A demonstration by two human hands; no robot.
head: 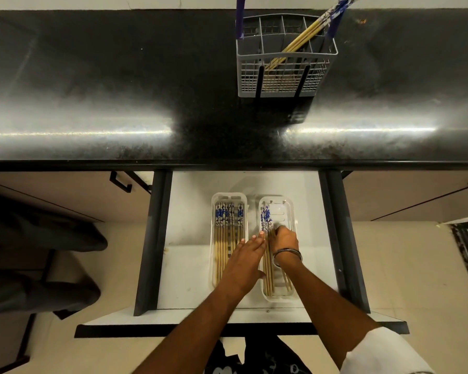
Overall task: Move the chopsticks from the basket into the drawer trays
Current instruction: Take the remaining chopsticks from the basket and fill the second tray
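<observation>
Chopsticks [229, 233] with blue-and-white patterned tops lie side by side in the left tray [214, 265], lower centre of the frame, and a smaller bunch [266, 268] lies along the left side of the right tray [288, 211] just beside it. The right hand [284, 240], a metal bangle [287, 257] on its wrist, curls its fingers down on that smaller bunch — gripping it, as far as shows. The left hand [245, 261] lies flat with straight fingers over the gap between the trays, its fingertips at the bunch. Both trays sit in the open white drawer [189, 238]. Up on the dark table [92, 90], upper right of centre, a grey basket [287, 68] holds more chopsticks [305, 36] — leaning to the upper right.
</observation>
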